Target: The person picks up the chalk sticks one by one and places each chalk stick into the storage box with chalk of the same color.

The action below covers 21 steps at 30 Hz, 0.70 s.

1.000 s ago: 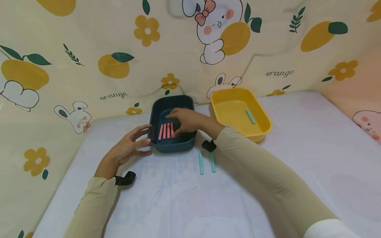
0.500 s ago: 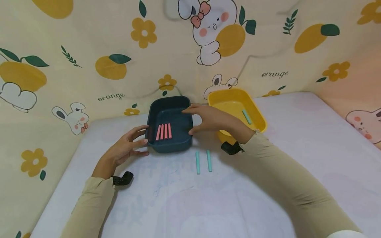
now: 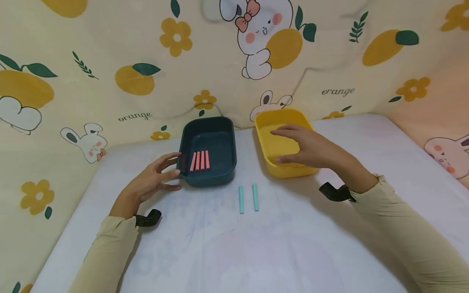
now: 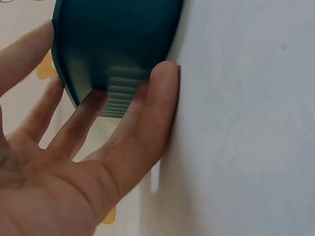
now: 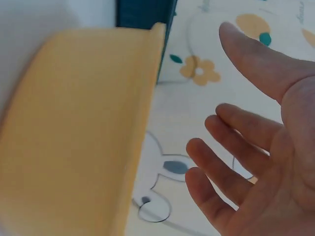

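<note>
1. Left hand [image 3: 148, 185], grip released, fingers straight, fingertips touching the 9 o'clock end wall of the dark blue plastic tray [image 3: 220, 176].
2. Four pink sticks [image 3: 200, 160] lie side by side inside it.
3. Right hand [image 3: 311, 148], grip released, spread over the yellow plastic tray [image 3: 278, 170] at 3 o'clock.
4. Two teal sticks [image 3: 248, 198] on the white surface [image 3: 311, 244], 6 o'clock of the trays.

A dark teal tray [image 3: 207, 179] is showing four pink sticks [image 3: 200, 160]; the other tray [image 3: 283, 169] is glowing yellow. Two mint sticks [image 3: 248, 198] are lying on the pale lilac counter [image 3: 366, 154].
</note>
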Each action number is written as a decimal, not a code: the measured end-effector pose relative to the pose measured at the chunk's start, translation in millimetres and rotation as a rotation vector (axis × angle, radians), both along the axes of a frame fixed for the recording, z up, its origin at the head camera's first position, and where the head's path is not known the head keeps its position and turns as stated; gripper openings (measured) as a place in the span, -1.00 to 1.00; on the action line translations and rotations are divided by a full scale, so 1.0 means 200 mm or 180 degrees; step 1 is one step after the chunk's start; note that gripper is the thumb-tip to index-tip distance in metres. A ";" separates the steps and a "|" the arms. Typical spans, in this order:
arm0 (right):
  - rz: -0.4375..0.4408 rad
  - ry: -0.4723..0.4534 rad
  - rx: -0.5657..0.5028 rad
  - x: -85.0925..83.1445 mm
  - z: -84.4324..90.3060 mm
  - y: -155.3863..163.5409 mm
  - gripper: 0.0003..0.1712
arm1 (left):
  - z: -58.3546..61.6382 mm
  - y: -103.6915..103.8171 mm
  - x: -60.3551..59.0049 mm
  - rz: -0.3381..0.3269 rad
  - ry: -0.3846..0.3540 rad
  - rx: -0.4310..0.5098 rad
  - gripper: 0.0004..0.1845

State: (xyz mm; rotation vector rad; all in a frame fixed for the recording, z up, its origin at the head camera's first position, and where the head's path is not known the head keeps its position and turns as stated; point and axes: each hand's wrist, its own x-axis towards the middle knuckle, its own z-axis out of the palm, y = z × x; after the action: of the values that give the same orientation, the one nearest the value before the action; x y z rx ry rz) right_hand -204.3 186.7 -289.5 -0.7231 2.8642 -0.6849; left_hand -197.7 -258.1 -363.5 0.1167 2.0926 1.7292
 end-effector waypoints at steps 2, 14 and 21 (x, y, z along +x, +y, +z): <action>-0.0014 0.0033 -0.0010 0.04 -0.02 0.04 -0.08 | -0.01 0.01 0.00 0.0005 0.0003 -0.0028 -0.25; -0.0294 -0.0010 0.0060 0.16 -0.07 0.24 0.04 | -0.04 0.08 0.01 0.0007 0.0081 -0.0212 -0.32; -0.0456 -0.0033 0.0305 0.10 -0.06 0.29 0.21 | 0.00 0.06 0.00 0.0073 0.0085 -0.0366 -0.32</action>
State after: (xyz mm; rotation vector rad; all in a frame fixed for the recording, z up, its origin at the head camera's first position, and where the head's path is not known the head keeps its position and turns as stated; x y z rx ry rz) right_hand -183.8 245.6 -300.8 -0.5041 2.9375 -0.5608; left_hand -197.4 -245.2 -363.7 0.0824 2.2153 1.6242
